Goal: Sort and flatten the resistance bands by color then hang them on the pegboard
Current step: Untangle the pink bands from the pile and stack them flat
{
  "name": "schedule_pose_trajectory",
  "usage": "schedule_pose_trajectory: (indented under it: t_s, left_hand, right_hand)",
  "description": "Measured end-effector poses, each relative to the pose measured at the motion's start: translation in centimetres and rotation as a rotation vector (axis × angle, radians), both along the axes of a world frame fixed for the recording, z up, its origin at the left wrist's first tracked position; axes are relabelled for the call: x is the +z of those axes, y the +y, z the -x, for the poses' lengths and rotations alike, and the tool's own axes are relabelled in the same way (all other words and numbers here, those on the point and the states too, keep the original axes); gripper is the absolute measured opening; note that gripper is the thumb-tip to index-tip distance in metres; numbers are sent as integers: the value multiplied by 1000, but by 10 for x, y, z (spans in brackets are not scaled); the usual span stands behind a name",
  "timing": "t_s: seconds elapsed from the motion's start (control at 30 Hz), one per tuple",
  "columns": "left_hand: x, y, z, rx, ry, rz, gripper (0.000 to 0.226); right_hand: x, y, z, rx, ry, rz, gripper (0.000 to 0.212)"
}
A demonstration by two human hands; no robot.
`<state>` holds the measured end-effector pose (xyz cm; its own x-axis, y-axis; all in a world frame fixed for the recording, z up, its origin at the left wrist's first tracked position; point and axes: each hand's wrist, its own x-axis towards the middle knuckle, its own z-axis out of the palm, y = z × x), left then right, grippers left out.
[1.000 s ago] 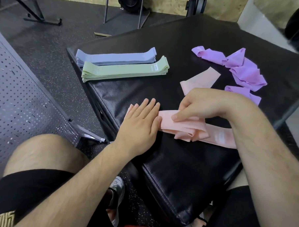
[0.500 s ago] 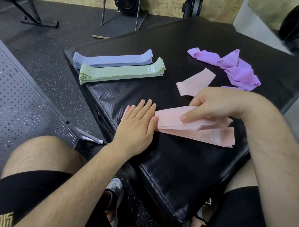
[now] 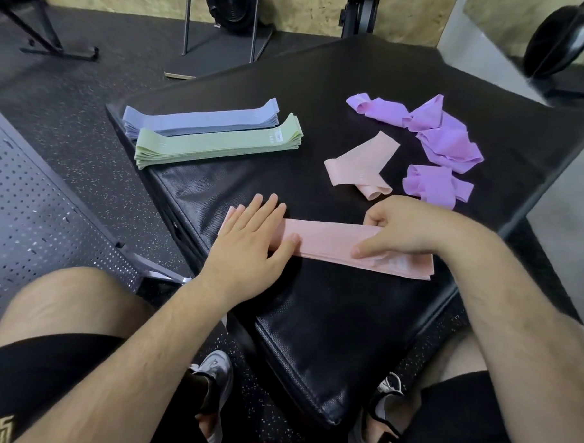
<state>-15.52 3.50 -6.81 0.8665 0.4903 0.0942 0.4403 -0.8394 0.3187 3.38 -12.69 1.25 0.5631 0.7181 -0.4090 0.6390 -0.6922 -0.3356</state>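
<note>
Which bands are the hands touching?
The flat pink stack: left hand presses it, right hand grips it. Blue stack, green stack and purple bands lie untouched.

Left end of pink stack (image 3: 330, 238) lies hidden under left hand (image 3: 249, 243); pegboard (image 3: 26, 216) is cut by 9 o'clock edge; print on green bands (image 3: 213, 142) is too small to read.

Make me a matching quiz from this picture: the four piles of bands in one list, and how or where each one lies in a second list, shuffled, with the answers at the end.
Things
1. blue bands
2. green bands
3. purple bands
4. pink stack

States
A. crumpled and loose, far right
B. flat stack nearest the far left edge of the mat
C. flat, under the left hand and right hand
D. flat stack right beside the blue one, on its near side

Pairs: 1-B, 2-D, 3-A, 4-C
</note>
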Motion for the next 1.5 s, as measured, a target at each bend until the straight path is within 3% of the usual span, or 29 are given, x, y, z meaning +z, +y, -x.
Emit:
schedule_pose_trajectory:
  t_s: [0.2,0.33,0.47,0.63,0.83,1.0,1.07,1.23,1.37,1.5]
  left_hand:
    - [14,-18,-9,-100,-123,-249,63]
    - [17,-51,-42,-299,-152,-104,65]
    - [1,-59,-52,-325,-59,-59,75]
    - [-1,-60,-52,-302,-17,-63,69]
    - [1,-56,-53,-295,9,-60,55]
    - [-2,-58,-53,-306,0,-91,76]
    - [-3,-58,-54,-307,3,-99,78]
    - [-2,-59,-55,-294,10,-91,78]
    - [-1,-60,-55,-280,17,-82,68]
    - [-1,-61,-55,-264,11,-68,56]
  right_hand:
    - [-4,-3,1,14,-15,-41,33]
    - [-6,-6,3,46,-63,-83,23]
    - [0,-16,-1,46,-4,-81,27]
    - [15,-42,-14,-64,186,-188,37]
    - [13,-70,-30,-130,368,-391,20]
    - [3,-79,-25,-269,685,-602,44]
    - [-2,-81,-24,-357,754,-673,41]
    - [-11,-92,-20,-356,543,-620,16]
    - [-15,-92,-7,-391,469,-690,25]
    - [-26,-91,5,-391,56,-751,22]
